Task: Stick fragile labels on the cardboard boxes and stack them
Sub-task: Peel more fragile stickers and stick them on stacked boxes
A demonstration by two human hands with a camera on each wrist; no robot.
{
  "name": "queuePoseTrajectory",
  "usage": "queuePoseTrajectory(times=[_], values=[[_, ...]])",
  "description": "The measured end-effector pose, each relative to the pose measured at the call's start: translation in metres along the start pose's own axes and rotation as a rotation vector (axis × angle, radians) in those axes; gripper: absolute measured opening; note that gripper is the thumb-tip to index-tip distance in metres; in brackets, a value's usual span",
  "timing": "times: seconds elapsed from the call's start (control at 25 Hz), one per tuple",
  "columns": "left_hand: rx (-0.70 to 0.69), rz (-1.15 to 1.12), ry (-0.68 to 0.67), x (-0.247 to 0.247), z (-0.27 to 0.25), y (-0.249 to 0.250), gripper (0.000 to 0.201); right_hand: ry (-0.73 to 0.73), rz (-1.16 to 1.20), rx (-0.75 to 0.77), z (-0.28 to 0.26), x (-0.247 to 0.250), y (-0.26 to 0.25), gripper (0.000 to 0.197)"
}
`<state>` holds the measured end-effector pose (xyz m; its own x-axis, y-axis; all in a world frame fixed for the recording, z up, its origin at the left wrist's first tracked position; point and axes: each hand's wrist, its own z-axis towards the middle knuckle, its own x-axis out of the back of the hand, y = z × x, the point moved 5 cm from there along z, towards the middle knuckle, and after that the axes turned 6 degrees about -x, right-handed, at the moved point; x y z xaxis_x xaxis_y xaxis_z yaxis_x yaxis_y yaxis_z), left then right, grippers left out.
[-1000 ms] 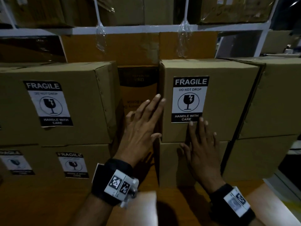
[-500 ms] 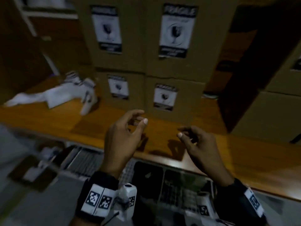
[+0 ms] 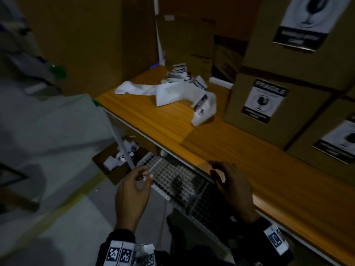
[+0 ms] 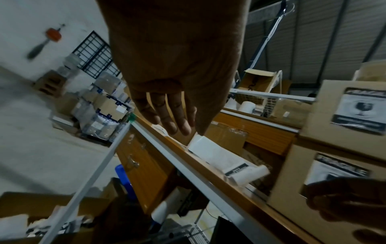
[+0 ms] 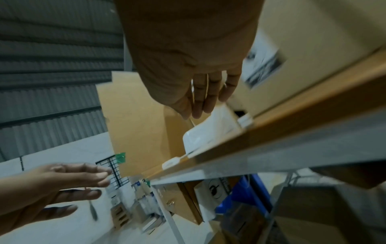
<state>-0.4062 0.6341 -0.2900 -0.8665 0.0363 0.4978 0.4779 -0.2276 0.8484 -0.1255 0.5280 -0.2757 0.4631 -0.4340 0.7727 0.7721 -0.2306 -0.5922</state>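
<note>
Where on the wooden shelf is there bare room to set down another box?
Bare wood runs along the shelf's front edge, from the crumpled label backing to the stacked boxes. The far left corner looks bare too. It is crowded at the back and right.

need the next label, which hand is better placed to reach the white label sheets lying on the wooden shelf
Probably left. The left hand hangs empty and open on the same side as the crumpled white label sheets on the wooden shelf; the right hand, also empty, sits further right, nearer the labelled cardboard boxes.

Motion blurs the label print on my stacked boxes — the top label is cut off by the frame edge.
</note>
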Motion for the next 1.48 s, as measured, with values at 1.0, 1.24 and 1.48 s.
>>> queuePoseTrajectory(times=[1.0,1.24,1.48], values=[[-0.209,-0.151,-0.599,-0.059,0.524,-0.034,0.019,0.253,-0.326,-0.403,0.442,-0.094,-0.109,0.040],[-0.252,0.020,-0.807,-0.133,0.549,-0.002,0.050,-0.140,-0.606,-0.349,0.413,-0.118,-0.112,0.077],[-0.320,0.064,-0.807,-0.158,0.545,0.002,0.026,0.127,-0.576,-0.379,0.372,-0.115,-0.116,0.082]])
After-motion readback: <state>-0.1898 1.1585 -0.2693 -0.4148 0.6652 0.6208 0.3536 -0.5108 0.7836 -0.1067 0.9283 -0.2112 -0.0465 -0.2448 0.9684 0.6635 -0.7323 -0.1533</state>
